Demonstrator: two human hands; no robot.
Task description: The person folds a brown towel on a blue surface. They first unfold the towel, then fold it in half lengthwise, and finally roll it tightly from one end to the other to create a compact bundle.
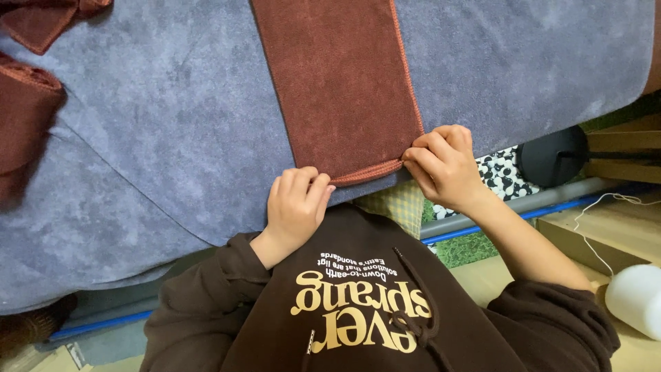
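A long reddish-brown towel (344, 83) lies flat on a grey-blue suede-like cover (172, 138), running from the top of the view down to me. My left hand (297, 201) pinches the towel's near left corner. My right hand (444, 165) pinches its near right corner at the stitched hem. Both hands grip the near edge, close to the front edge of the covered surface. My dark brown hooded sweatshirt (358, 303) fills the bottom of the view.
More reddish-brown cloth (27, 96) is bunched at the far left, with another piece (48, 17) at the top left corner. Off the surface's right side are a black round object (551, 157), a grey and blue bar (537, 203), a white container (637, 300) and wooden boards (620, 227).
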